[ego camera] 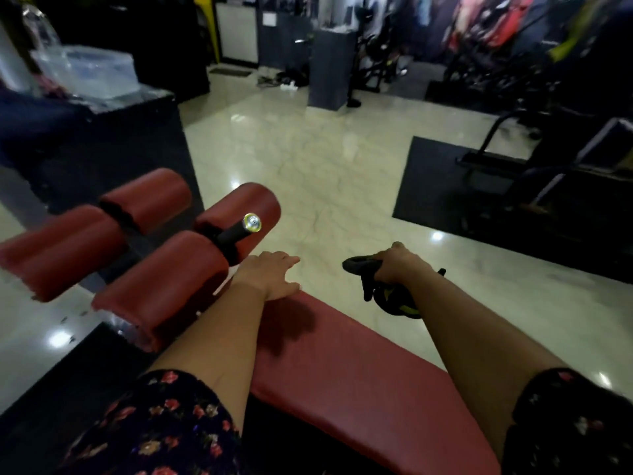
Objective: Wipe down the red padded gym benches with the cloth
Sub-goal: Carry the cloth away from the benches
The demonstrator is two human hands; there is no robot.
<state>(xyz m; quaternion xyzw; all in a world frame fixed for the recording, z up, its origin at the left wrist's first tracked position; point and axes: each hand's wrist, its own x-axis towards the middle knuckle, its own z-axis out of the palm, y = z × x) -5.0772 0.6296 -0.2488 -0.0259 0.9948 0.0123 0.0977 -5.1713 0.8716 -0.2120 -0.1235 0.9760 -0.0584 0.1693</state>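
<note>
Bench pad [359, 382], red, fills the lower middle; four red rollers [164, 286] and a black bar [233, 233] crowd its far end. Its long axis runs from near right to far left. Left hand [270, 275] rests flat on that end, fingers straight. Right hand [397, 265] clutches a dark cloth [361, 267] over the pale floor [308, 159] beside it.

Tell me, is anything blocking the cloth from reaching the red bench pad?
Nothing visible does. The right hand grips the cloth just off the right edge of the bench pad, over the floor, with bare pad beside it. Only the left hand, resting on the pad's far end, covers a small spot.
</note>
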